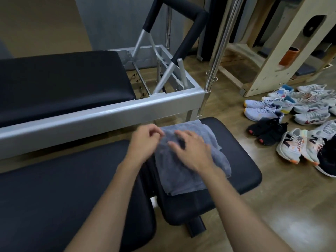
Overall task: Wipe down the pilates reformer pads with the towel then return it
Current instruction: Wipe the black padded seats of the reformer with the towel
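Both hands over towel [183,164], grips loose

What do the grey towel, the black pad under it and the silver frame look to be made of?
Towel: likely terry cotton, matte, with a nubby pile. Pad: probably vinyl or leather-like cover over foam, smooth with a faint sheen and rounded edges. Frame: metal, maybe aluminium, satin silver with soft glare.

A large black "N" logo stands on the sides of two white sneakers [291,146] on the floor [254,206] at three o'clock; nothing else is legible.
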Tool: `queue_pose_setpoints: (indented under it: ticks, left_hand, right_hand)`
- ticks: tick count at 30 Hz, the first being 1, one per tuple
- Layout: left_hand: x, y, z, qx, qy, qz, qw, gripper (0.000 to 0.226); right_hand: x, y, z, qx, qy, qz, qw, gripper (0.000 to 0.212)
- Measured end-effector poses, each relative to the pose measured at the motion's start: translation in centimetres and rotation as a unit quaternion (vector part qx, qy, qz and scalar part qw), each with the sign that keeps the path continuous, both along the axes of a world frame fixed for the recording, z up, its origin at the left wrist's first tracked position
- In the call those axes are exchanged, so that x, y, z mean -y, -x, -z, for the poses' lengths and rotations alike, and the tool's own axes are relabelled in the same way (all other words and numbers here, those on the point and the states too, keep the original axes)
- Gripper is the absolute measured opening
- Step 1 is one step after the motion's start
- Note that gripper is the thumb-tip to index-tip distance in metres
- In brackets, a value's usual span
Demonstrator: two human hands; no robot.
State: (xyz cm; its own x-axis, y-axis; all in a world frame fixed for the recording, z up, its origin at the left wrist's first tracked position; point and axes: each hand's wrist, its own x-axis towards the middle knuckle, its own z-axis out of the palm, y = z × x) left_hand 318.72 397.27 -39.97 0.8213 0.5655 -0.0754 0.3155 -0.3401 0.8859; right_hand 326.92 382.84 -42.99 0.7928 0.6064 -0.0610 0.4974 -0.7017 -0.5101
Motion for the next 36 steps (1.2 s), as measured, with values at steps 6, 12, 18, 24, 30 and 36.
queue_pose_setpoints:
  ticks: [6, 12, 18, 24, 30, 36]
  left_hand:
    - [-4.5, -0.7, 5.4, -0.075, -0.171, -0.02, 0.982, 0.031]
    - [-6.3, -0.5, 7.2, -0.092, -0.254, 0.006, 0.963, 0.036]
    - [-7.8, -1.0, 8.0, -0.137, -0.171, -0.064, 0.974, 0.068]
    - [-8.5, -1.2, 9.0, -0.057, -0.139, -0.124, 0.981, 0.047]
    - [-8.0, -0.8, 8.6, -0.045, -0.143, -0.128, 0.98, 0.047]
    - [-4.7, 1.1, 7.3, -0.07, -0.273, -0.023, 0.959, 0.043]
  right_hand:
    - [-2.3, 3.5, 3.6, 0.208, 0.136, 0.036, 0.968, 0.071]
    - [-0.6, 6.6, 3.8, 0.254, 0.07, 0.001, 0.965, 0.044]
    - [-2.0, 6.8, 4.1, 0.27, 0.106, -0.021, 0.957, 0.044]
    - [-11.7, 0.2, 5.1, 0.26, 0.112, -0.054, 0.957, 0.042]
    - [-12.1, 0.3, 4.8, 0.281, 0.109, -0.079, 0.95, 0.039]
    - [-2.0, 7.2, 4.1, 0.273, 0.08, -0.093, 0.954, 0.034]
